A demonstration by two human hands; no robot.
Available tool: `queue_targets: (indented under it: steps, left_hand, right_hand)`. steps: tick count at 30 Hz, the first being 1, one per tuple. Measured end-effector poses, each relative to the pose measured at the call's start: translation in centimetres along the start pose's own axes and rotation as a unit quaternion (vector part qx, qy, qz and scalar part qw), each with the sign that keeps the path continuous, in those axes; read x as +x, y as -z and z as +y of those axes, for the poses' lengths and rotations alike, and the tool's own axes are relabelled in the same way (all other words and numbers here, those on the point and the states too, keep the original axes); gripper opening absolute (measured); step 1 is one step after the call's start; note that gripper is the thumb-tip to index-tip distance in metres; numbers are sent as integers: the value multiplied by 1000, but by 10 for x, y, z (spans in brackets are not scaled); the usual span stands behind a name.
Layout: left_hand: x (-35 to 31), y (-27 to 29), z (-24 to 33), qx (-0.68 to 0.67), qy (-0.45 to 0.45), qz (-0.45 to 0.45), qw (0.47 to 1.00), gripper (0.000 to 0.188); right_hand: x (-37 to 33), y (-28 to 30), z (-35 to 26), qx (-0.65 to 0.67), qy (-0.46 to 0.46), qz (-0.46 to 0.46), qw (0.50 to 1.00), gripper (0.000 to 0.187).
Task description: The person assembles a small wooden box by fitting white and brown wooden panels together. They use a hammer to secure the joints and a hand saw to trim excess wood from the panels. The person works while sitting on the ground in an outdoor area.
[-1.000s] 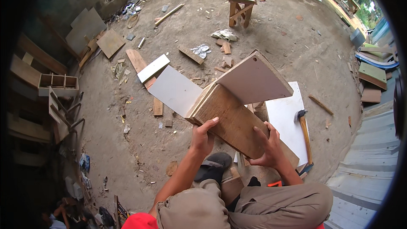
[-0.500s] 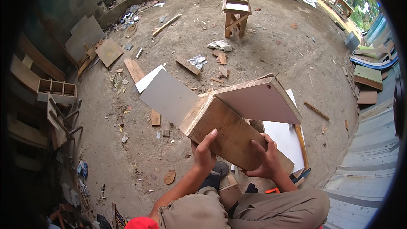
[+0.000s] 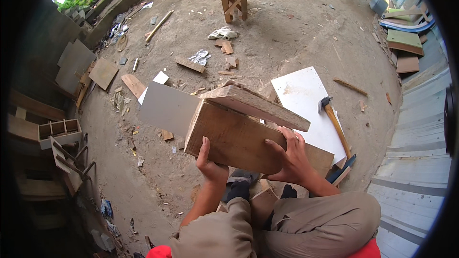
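Above my lap I hold an assembly of joined boards (image 3: 234,136), its plain brown wooden face turned toward me. A pale grey panel (image 3: 167,107) sticks out at its left end, and a chipboard piece (image 3: 258,105) with a rough edge runs along its far side. My left hand (image 3: 213,167) grips the lower left corner, thumb up on the brown face. My right hand (image 3: 294,157) wraps round the right part, with the thumb on the face and fingers over the upper edge. Beyond it, a hammer (image 3: 338,126) with a wooden handle rests on a white board (image 3: 301,98).
A small wooden stool (image 3: 233,0) stands far ahead. Wood offcuts (image 3: 190,64) and a crumpled cloth (image 3: 223,33) litter the floor. Stacked boards (image 3: 405,42) and corrugated metal sheeting (image 3: 411,162) line the right side. A compartmented box (image 3: 60,131) sits at left.
The assembly has turned and tilted, so its brown face shows more broadly and the chipboard piece appears edge-on. Both hands keep hold. The hammer and white board are now less hidden.
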State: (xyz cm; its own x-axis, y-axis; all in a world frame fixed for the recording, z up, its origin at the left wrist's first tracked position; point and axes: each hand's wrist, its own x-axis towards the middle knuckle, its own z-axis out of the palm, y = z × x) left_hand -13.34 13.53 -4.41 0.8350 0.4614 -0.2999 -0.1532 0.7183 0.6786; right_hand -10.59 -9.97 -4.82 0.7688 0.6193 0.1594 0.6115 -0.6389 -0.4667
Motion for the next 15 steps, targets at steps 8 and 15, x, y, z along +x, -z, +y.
queue_targets:
  steps: [8,15]
  left_hand:
    - [8,6,-6,-25,-9,12,1000,52]
    - [16,16,0,-22,-1,19,1000,58]
  right_hand:
    - [-4,-11,0,-27,-1,20,999,121]
    - [-7,-3,-3,-31,-50,15,998,133]
